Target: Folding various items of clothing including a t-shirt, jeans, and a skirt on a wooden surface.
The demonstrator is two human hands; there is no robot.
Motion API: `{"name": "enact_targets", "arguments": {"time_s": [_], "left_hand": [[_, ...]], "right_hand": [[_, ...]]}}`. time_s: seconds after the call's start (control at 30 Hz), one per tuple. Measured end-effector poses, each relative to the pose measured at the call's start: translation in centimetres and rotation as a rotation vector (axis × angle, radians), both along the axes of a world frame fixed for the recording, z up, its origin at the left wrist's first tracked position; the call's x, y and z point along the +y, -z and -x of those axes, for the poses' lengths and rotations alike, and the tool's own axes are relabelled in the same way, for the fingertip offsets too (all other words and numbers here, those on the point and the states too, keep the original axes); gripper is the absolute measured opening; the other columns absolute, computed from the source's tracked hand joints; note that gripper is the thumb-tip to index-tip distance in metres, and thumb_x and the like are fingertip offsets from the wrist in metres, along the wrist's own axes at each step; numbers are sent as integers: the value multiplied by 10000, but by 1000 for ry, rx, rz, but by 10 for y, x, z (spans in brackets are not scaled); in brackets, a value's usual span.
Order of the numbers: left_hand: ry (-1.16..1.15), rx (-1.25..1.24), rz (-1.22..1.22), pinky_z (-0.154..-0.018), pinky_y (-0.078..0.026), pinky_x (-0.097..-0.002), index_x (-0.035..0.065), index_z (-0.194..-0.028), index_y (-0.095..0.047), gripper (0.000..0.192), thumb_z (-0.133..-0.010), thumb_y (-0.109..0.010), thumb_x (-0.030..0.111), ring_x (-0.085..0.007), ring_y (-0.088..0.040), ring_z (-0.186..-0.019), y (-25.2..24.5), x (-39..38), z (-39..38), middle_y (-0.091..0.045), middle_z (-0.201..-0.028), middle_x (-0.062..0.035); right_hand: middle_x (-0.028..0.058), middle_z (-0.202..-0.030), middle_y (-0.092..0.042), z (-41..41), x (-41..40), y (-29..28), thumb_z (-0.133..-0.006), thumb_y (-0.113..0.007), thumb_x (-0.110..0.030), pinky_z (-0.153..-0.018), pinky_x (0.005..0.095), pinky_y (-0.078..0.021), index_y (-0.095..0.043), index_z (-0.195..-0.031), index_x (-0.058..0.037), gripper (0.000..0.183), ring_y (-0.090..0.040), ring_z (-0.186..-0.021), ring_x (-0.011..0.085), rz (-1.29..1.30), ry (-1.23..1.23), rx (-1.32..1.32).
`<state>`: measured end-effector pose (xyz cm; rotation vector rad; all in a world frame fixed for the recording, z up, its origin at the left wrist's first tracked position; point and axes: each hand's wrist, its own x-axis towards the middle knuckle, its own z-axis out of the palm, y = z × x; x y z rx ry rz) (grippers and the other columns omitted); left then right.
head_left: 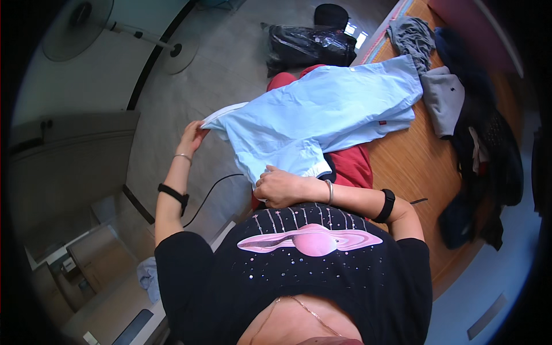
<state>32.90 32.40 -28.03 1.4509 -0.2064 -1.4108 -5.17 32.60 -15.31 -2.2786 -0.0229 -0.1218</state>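
Observation:
A light blue garment (327,108), apparently a short-sleeved shirt, lies spread across my lap and over onto the bamboo mat. My left hand (193,136) pinches its white-edged corner and holds it out to the left, above the floor. Close to my body, my right hand (279,189) grips another part of the cloth, with the fingertips partly hidden. Small light buttons show along the far edge, and a little red tag (382,123) sits near the right end. Beneath the garment, red trousers (353,166) cover my legs.
On the bamboo mat (396,159) to the right lie a crumpled grey cloth (412,41), a folded light grey garment (444,101) and a pile of dark clothes (496,151). A black plastic bag (308,45) rests on the floor ahead. A standing fan (79,21) is at far left.

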Motion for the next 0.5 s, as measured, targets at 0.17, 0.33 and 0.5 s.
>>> {"name": "enact_targets", "arguments": {"time_s": [0.17,0.33,0.5], "left_hand": [[-212,7,-220,-855,-494,-396,-24,-908,-567,169,-751,-591,32,-259,-587,-892,45,2,15,-593,-894,-140],[339,-1443,25,-825,-470,-370,-14,-1197,-431,572,-689,-655,122,-326,-564,-910,33,-26,120,-483,-1154,-171],[728,-952,483,-777,-489,-355,23,-1222,-423,582,-734,-698,183,-251,-570,-959,-63,-64,279,-477,-1142,-134]], "right_hand": [[151,-821,-634,1,-12,-12,-717,-581,-199,-730,441,-442,-620,-793,-25,193,-604,-830,317,16,-69,85],[179,-979,-637,51,-56,-2,-851,-573,-241,-801,352,-480,-595,-1054,6,320,-624,-906,280,-585,193,-17],[62,-802,-585,156,-106,70,-908,-536,-248,-604,253,-483,-548,-1022,-6,267,-575,-696,139,-1128,1303,-41]]}}
